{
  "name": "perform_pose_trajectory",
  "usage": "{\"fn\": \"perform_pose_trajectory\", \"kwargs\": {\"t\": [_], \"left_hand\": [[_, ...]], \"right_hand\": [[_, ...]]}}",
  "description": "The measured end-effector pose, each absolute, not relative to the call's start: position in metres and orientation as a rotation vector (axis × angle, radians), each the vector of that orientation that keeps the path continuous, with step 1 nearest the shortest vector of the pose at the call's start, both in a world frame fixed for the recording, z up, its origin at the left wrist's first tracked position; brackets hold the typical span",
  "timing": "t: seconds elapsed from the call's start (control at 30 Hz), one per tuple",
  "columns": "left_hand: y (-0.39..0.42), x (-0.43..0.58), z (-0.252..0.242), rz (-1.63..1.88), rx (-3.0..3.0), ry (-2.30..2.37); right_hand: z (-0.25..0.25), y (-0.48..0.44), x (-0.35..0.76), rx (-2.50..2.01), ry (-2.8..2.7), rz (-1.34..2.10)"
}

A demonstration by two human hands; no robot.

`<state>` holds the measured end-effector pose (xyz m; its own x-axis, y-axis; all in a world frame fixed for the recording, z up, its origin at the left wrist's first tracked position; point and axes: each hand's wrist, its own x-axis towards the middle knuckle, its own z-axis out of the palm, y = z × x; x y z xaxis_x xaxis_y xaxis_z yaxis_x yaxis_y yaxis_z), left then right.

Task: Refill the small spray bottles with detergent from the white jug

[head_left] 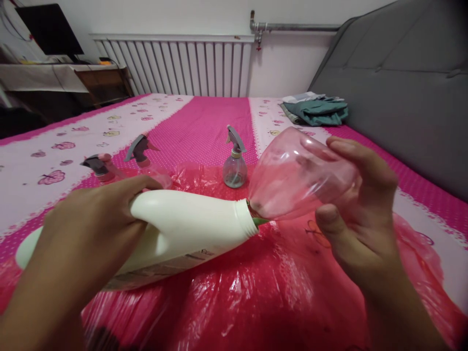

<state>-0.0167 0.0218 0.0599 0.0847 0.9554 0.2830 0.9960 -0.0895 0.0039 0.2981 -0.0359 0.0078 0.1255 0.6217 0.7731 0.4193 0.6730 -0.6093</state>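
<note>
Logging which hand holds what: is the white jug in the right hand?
No, the left hand grips the white jug; the right hand holds a pink bottle.

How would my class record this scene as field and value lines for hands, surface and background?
Left hand: grips a cream plastic jug, tipped nearly horizontal
Right hand: holds a clear pink plastic bottle at the jug's mouth; contact unclear
Surface: glossy red plastic sheet on a pink-and-white bedspread
Behind: round clear spray bottle, upright
</note>
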Motion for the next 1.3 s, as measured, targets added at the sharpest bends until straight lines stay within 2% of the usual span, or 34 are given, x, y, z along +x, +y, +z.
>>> {"fn": "perform_pose_trajectory", "kwargs": {"t": [0.23,0.73,1.1,1.3], "left_hand": [[0.023,-0.019,0.059,-0.352,-2.184,-1.967],[0.020,-0.015,0.063,-0.293,-2.178,-2.000],[0.020,-0.012,0.065,-0.274,-2.183,-1.990],[0.018,-0.012,0.065,-0.230,-2.203,-1.973]], "right_hand": [[0.002,-0.031,0.286,-0.867,-1.483,0.146],[-0.011,-0.020,0.291,-0.680,-1.186,0.663],[-0.013,-0.018,0.283,-0.660,-1.185,0.561],[-0.012,-0.021,0.287,-0.635,-1.238,0.679]]}}
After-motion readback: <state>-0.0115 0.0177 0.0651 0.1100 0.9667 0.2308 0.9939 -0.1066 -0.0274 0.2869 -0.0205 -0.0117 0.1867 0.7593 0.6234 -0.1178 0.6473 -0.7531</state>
